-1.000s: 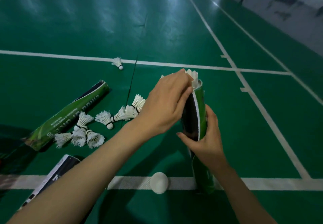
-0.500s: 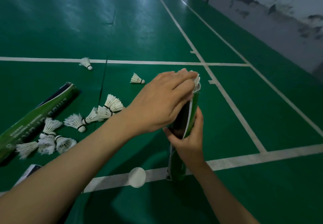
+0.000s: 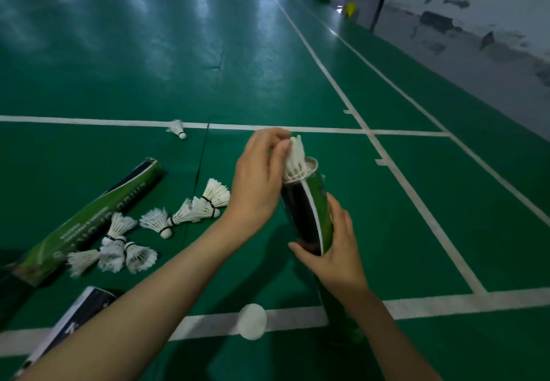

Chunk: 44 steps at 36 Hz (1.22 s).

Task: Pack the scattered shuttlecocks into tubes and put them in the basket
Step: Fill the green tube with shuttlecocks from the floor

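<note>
My right hand [image 3: 333, 254] grips a green and black tube [image 3: 309, 211] that stands upright on the court floor. My left hand [image 3: 259, 181] pinches the feathers of a white shuttlecock [image 3: 296, 160] whose lower part sits in the tube's open mouth. Several loose shuttlecocks [image 3: 184, 214] lie on the floor to the left, some nested in short stacks [image 3: 119, 252]. One more shuttlecock [image 3: 177, 128] lies farther off on a white line. No basket is in view.
A second green tube [image 3: 89, 220] lies on its side at the left. A dark tube [image 3: 68, 324] lies under my left forearm. A white round cap [image 3: 252, 321] rests on the near court line. A grey wall [image 3: 491, 38] runs along the right.
My left hand went from covering the tube mouth to pinching the shuttlecock, which now stands higher out of the tube. The view has tilted up and shifted left.
</note>
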### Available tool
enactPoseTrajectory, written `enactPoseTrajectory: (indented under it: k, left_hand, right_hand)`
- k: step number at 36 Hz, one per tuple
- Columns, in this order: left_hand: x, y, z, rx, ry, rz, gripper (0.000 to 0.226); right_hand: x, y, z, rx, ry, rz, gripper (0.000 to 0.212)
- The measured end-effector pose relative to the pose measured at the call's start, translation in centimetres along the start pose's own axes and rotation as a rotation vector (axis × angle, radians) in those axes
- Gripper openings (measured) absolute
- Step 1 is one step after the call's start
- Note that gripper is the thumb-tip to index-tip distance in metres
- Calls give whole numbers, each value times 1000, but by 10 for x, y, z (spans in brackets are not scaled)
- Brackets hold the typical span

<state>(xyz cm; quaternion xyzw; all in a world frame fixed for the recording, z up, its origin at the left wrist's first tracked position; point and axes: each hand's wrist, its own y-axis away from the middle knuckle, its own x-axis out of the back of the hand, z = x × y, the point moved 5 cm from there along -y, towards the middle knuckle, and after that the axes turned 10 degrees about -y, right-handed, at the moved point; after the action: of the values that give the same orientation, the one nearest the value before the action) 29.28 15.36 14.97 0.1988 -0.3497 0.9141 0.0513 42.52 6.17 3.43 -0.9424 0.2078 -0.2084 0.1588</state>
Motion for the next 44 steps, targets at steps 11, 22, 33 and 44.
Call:
enactPoseTrajectory:
  k: [11, 22, 33, 44]
  left_hand:
    - [16, 46, -155, 952, 502, 299, 25]
    - [-21, 167, -239, 1009, -156, -263, 22]
    - [-55, 189, -198, -181, -635, -756, 34]
    - [-75, 239, -199, -233, -594, -1151, 63]
  right_hand:
    - [-8, 7, 20, -85, 150, -207, 94]
    - [-15, 32, 68, -205, 354, -416, 98]
    - [-31, 47, 96, -347, 449, -546, 98]
    - [-38, 49, 99, -367, 485, -592, 100]
